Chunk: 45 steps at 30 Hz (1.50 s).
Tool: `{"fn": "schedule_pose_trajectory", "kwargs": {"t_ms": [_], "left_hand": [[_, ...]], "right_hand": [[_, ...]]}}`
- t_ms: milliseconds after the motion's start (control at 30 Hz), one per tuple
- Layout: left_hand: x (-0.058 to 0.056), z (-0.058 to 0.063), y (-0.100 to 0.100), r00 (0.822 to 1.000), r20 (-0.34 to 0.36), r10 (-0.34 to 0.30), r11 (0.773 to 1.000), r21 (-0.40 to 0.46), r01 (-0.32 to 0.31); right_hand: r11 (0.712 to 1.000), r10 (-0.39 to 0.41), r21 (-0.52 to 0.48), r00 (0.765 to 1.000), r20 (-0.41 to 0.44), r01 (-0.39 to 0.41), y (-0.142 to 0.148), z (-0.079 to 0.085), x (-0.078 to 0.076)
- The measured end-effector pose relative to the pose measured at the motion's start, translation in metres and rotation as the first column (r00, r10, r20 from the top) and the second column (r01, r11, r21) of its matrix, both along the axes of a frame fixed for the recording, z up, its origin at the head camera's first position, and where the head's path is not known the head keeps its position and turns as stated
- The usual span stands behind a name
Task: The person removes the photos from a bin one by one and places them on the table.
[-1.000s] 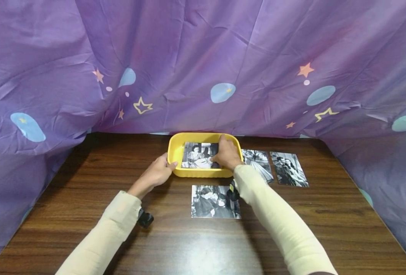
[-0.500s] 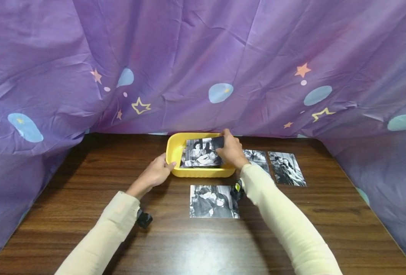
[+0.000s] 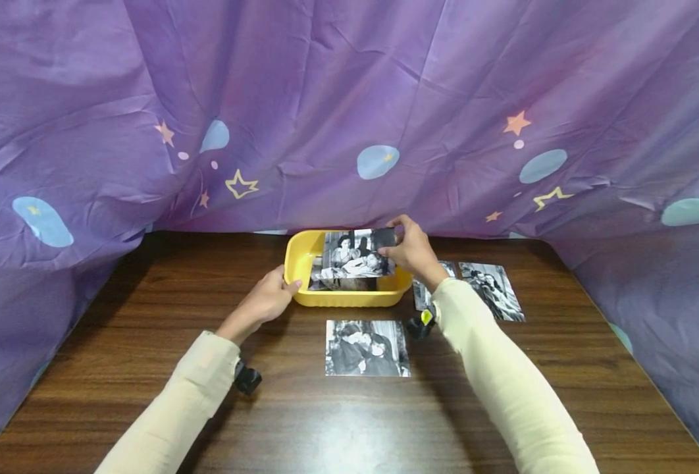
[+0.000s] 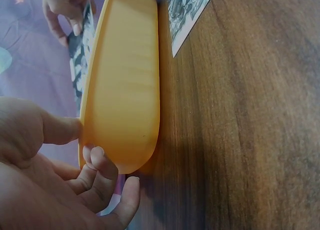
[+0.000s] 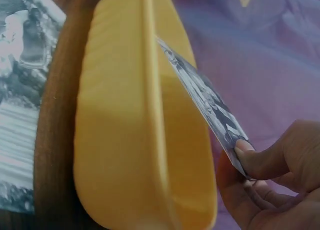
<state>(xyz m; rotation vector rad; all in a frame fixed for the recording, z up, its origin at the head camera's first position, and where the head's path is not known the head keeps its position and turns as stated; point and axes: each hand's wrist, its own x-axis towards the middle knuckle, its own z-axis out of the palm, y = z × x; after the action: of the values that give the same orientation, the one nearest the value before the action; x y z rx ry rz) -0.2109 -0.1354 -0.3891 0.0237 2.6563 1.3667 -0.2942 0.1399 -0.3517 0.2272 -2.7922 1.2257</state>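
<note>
From the head camera, the right hand (image 3: 416, 253) pinches the far right corner of a black-and-white photo (image 3: 357, 253), holding it tilted above the yellow tray (image 3: 297, 263), which sits on the wooden table (image 3: 302, 415) near the purple curtain (image 3: 326, 99). Another print (image 3: 342, 284) lies flat inside the tray beneath the lifted one. The left hand (image 3: 268, 299) holds the tray's left end, thumb at the rim. A loose photo (image 3: 366, 347) lies on the table just near of the tray, and two more photos (image 3: 491, 289) lie to the right, one partly hidden by the right forearm. In the left wrist view, the left hand (image 4: 60, 175) curls its fingers under the tray (image 4: 127, 84) with the thumb pressed on its edge; the right hand's fingers (image 4: 62, 12) show at the far end on the photo (image 4: 80, 59). In the right wrist view, thumb and fingers of the right hand (image 5: 265, 185) nip the corner of the photo (image 5: 205, 97), which slopes down into the tray (image 5: 125, 140); a print on the table (image 5: 25, 79) lies beside the tray.
</note>
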Motion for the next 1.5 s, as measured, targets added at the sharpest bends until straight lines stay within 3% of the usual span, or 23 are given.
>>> {"fn": "schedule_pose_trajectory", "kwargs": {"t_ms": [400, 733, 900, 1167, 1500], "left_hand": [[0.001, 0.002, 0.0, 1.0, -0.003, 0.001, 1.0, -0.02, -0.001], [-0.001, 0.0, 0.0, 1.0, -0.009, -0.01, 1.0, -0.017, 0.01], [-0.002, -0.001, -0.001, 1.0, -0.014, -0.014, 1.0, -0.014, 0.014], [-0.001, -0.001, -0.001, 1.0, -0.013, -0.018, 1.0, -0.004, 0.018], [0.0, 0.001, -0.001, 1.0, -0.018, -0.024, 1.0, 0.0, 0.024]], "right_hand": [[0.991, 0.045, -0.128, 0.997, 0.062, -0.037, 0.035, 0.015, 0.009], [0.978, 0.08, -0.196, 0.994, 0.077, -0.063, 0.083, 0.024, 0.026], [0.97, 0.118, -0.221, 0.992, 0.053, -0.103, 0.11, 0.021, 0.038], [0.975, 0.141, -0.189, 0.981, 0.136, -0.114, 0.147, 0.016, 0.059], [0.974, 0.187, -0.145, 0.978, 0.095, -0.172, 0.179, -0.007, 0.084]]}}
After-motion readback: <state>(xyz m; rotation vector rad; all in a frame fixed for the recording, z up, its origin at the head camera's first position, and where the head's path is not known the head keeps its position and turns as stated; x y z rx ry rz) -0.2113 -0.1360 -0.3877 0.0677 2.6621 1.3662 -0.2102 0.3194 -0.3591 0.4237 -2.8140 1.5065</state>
